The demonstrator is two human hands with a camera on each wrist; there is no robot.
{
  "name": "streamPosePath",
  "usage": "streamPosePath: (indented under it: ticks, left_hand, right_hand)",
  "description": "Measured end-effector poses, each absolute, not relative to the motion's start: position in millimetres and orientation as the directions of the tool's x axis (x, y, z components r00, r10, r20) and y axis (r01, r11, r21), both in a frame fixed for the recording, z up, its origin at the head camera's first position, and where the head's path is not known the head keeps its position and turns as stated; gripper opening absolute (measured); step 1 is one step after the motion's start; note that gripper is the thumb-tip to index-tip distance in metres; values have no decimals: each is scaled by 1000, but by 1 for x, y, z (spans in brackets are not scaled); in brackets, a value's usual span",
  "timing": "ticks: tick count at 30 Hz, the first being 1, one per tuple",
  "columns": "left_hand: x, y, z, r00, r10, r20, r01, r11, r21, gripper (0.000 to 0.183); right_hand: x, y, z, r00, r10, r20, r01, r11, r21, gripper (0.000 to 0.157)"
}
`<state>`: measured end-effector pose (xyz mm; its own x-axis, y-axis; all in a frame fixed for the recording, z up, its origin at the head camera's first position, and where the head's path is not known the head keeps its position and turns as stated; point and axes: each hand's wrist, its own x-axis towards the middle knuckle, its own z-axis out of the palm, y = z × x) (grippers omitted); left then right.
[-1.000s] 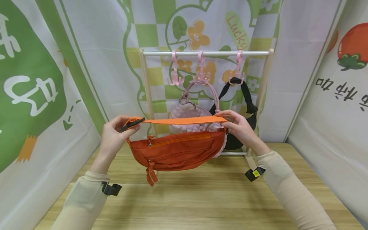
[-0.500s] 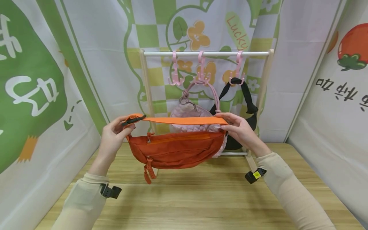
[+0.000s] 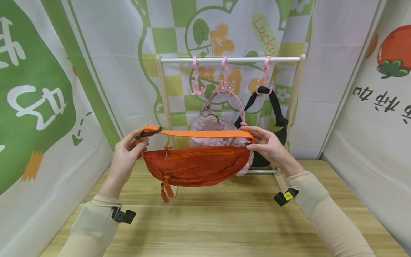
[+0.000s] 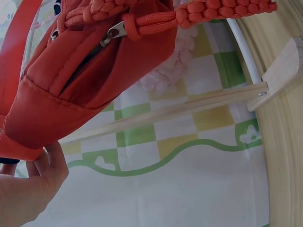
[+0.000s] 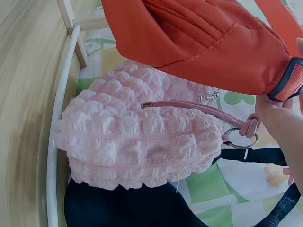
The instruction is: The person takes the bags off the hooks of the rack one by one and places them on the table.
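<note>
An orange-red waist bag [image 3: 199, 166] is held up above the table, with its orange strap [image 3: 205, 134] stretched across its top. My left hand [image 3: 126, 151] pinches the strap's left end beside a black buckle [image 3: 148, 133]. At the other end, my right hand [image 3: 269, 145] grips the strap between thumb and fingers. Braided zipper pulls [image 3: 167, 189] dangle from the bag's left part. In the right wrist view, the bag's corner ends in a black-edged strap fitting [image 5: 288, 79] by the right hand. Part of the left fingers is hidden behind the strap and buckle.
Behind the bag stands a rack with a metal rail [image 3: 244, 60] and wooden posts. Pink hooks hang on it: the left one [image 3: 196, 84] bears nothing, the middle one holds a pink puffy bag [image 5: 142, 137], the right one a black bag [image 5: 123, 205]. Patterned cloth walls surround the wooden table [image 3: 205, 221].
The waist bag has risen slightly, and its left end has moved a little to the left with my left hand. The zipper pulls have swung left. My right hand stays nearly in place.
</note>
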<state>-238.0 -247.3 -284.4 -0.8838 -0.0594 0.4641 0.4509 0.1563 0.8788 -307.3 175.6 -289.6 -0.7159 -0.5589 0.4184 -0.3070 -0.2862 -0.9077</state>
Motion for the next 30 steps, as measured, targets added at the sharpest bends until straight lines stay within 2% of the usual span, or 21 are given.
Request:
streamPosePath:
  ticks: [8, 14, 20, 25, 30]
  left_hand:
    - [-237, -249, -286, -891, -45, 451, 436, 188, 880, 49]
    - [-235, -252, -287, -892, -69, 447, 426, 208, 881, 44]
    - [-233, -255, -288, -913, -67, 402, 380, 211, 900, 39]
    - [-232, -259, -291, -927, -65, 369, 356, 155, 922, 38]
    - [-231, -265, -294, -942, -59, 331, 324, 99, 941, 24]
  right_hand:
    - [-304, 178, -288, -744, -538, 397, -303, -258, -917, 52]
    - [-304, 179, -290, -769, -500, 398, -310, -252, -917, 49]
    - [-304, 179, -293, -826, -430, 364, -308, -196, -931, 38]
    - [-303, 178, -297, -849, -430, 307, -271, -145, -952, 33]
    - [-306, 175, -303, -850, -434, 299, -284, -101, -954, 31]
